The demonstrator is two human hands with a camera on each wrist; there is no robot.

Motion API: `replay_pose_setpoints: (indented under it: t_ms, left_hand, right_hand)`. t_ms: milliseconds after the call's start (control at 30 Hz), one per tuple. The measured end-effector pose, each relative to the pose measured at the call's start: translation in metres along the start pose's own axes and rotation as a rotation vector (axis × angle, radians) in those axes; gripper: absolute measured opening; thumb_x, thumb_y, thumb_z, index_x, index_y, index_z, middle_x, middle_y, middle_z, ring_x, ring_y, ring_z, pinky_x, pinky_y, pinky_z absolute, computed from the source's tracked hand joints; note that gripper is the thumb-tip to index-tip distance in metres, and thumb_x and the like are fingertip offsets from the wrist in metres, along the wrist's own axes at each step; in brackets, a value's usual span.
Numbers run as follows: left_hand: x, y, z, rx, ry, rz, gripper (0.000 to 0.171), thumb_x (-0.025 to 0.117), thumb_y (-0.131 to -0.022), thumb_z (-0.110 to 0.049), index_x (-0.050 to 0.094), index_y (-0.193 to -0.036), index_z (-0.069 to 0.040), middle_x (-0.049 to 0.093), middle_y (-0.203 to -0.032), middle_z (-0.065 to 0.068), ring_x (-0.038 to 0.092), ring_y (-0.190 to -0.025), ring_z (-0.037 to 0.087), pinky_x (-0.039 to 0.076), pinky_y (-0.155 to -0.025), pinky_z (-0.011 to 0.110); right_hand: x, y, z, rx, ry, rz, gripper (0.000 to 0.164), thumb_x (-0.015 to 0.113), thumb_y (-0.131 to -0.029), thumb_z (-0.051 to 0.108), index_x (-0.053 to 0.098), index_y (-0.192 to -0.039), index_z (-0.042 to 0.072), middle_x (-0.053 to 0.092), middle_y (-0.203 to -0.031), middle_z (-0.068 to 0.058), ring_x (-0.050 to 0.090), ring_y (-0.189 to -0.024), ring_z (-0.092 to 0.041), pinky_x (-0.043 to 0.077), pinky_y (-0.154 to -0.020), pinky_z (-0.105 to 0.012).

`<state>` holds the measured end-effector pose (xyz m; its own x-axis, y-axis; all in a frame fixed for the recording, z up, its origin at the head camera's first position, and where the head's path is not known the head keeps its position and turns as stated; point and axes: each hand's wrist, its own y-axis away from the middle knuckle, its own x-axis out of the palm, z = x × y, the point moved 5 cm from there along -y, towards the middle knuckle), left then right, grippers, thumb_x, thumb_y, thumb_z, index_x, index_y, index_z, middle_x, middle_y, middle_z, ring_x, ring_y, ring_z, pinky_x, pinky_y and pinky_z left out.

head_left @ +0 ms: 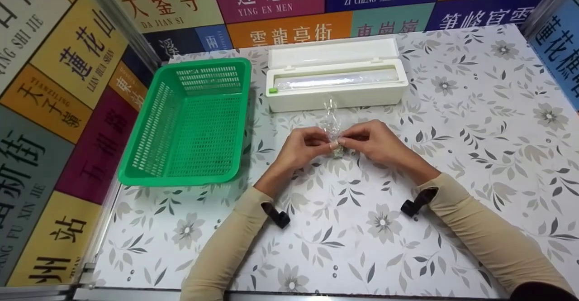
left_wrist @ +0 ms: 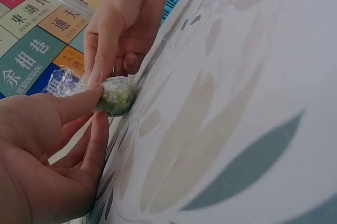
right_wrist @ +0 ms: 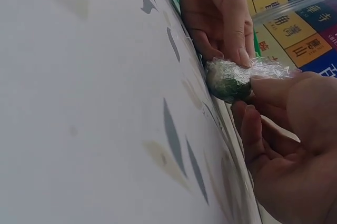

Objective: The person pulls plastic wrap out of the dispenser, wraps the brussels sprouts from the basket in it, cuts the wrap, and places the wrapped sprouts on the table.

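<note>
A small, round green item (left_wrist: 118, 98) is wrapped in clear cling film; its kind is blurred by the film. In the head view it sits low over the table, and loose film (head_left: 331, 115) stands up above it in a gathered tuft. My left hand (head_left: 302, 147) pinches the film at the neck from the left, thumb and index finger close together. From the other side my right hand (head_left: 377, 141) pinches the same neck. Both wrist views show the fingertips of the two hands meeting beside the rounded end (right_wrist: 227, 81) of the wrapped green item.
Beyond my hands stands a white cling film dispenser (head_left: 337, 98), lid raised, with a film roll (head_left: 334, 80) inside. A green plastic basket (head_left: 181, 179) is on the left. The floral-covered table (head_left: 344, 255) meets panels with printed characters (head_left: 276, 9) at the back.
</note>
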<state>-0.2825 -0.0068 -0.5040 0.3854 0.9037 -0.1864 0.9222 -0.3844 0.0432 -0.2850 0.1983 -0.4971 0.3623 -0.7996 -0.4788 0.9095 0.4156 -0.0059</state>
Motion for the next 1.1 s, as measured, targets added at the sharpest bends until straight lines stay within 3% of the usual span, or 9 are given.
replay_pose_setpoints:
  t_ms: [167, 467, 567, 733, 867, 1100]
  left_hand:
    - [-0.0005, -0.0009, -0.0005, 0.023, 0.027, -0.015, 0.018, 0.081, -0.099, -0.013, 0.078, -0.111, 0.000, 0.081, -0.107, 0.015, 0.075, -0.088, 0.008, 0.060, -0.080, 0.021]
    - [0.0012, -0.0003, -0.0007, 0.027, 0.009, -0.099, 0.016, 0.083, -0.097, -0.012, 0.077, -0.108, -0.003, 0.082, -0.104, 0.013, 0.076, -0.090, 0.011, 0.063, -0.087, 0.025]
    - [0.0006, 0.0000, -0.0015, 0.051, -0.014, -0.081, 0.015, 0.083, -0.097, -0.013, 0.078, -0.108, -0.003, 0.082, -0.104, 0.013, 0.077, -0.091, 0.013, 0.063, -0.087, 0.026]
    - [-0.0017, -0.0020, -0.0004, 0.068, 0.009, 0.001, 0.022, 0.082, -0.097, -0.011, 0.076, -0.115, -0.001, 0.080, -0.111, 0.016, 0.078, -0.098, 0.018, 0.064, -0.091, 0.029]
    - [-0.0018, -0.0025, 0.0002, 0.065, -0.018, 0.042, 0.025, 0.084, -0.095, -0.010, 0.076, -0.117, -0.001, 0.080, -0.111, 0.017, 0.078, -0.097, 0.020, 0.064, -0.089, 0.029]
    - [0.0012, -0.0014, -0.0029, 0.107, -0.113, 0.027, 0.025, 0.078, -0.101, -0.012, 0.076, -0.125, -0.008, 0.083, -0.114, 0.012, 0.080, -0.099, 0.017, 0.063, -0.084, 0.025]
  right_hand:
    - [-0.0001, 0.0018, 0.0003, 0.016, -0.068, -0.001, 0.028, 0.083, -0.098, 0.031, 0.082, -0.123, 0.018, 0.081, -0.120, -0.004, 0.077, -0.105, -0.017, 0.061, -0.090, -0.021]
    - [0.0022, 0.0021, 0.0004, 0.028, -0.079, 0.000, 0.032, 0.081, -0.100, 0.029, 0.079, -0.127, 0.012, 0.080, -0.122, -0.010, 0.076, -0.107, -0.022, 0.061, -0.092, -0.022]
    - [0.0042, 0.0017, 0.0005, 0.038, -0.118, -0.002, 0.035, 0.082, -0.098, 0.031, 0.079, -0.127, 0.012, 0.080, -0.121, -0.009, 0.077, -0.109, -0.021, 0.061, -0.094, -0.022]
    - [0.0033, 0.0016, 0.0032, 0.020, -0.116, -0.087, 0.031, 0.084, -0.096, 0.035, 0.083, -0.118, 0.014, 0.082, -0.115, -0.008, 0.078, -0.103, -0.018, 0.062, -0.092, -0.023]
    - [0.0025, 0.0019, 0.0026, 0.011, -0.117, -0.117, 0.030, 0.084, -0.097, 0.031, 0.083, -0.122, 0.014, 0.082, -0.118, -0.008, 0.077, -0.103, -0.015, 0.062, -0.090, -0.022]
    - [0.0016, 0.0029, 0.0001, -0.018, -0.135, -0.104, 0.025, 0.084, -0.096, 0.017, 0.083, -0.120, 0.012, 0.081, -0.122, -0.013, 0.078, -0.105, -0.015, 0.062, -0.091, -0.021]
